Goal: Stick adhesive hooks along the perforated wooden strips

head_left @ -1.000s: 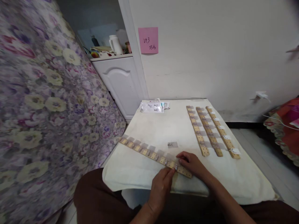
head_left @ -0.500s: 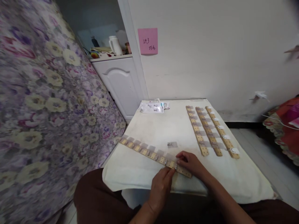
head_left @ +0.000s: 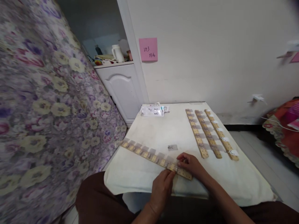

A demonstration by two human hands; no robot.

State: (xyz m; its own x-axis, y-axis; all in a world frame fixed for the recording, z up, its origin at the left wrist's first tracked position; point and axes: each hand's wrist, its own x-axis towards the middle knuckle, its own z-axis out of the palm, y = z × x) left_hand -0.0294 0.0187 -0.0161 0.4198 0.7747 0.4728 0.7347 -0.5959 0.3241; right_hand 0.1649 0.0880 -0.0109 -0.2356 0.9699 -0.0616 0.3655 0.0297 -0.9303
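A long wooden strip [head_left: 149,154] with holes and small metal clips lies slanted across the near part of a white cloth-covered table [head_left: 163,130]. My left hand [head_left: 162,186] pinches at the strip's right end from below. My right hand [head_left: 191,163] rests with curled fingers on the same end from above. A small loose metal piece [head_left: 172,147] lies just beyond the strip.
Three more wooden strips [head_left: 209,133] lie side by side at the table's right. A clear packet [head_left: 153,110] sits at the far edge. A floral mattress [head_left: 46,109] leans at the left. A white cabinet [head_left: 121,87], a pink note [head_left: 148,49] and red cloth [head_left: 283,127] are around.
The view has tilted slightly, so everything sits a little lower in frame. Both hands stay at the strip's right end with hardly any movement.
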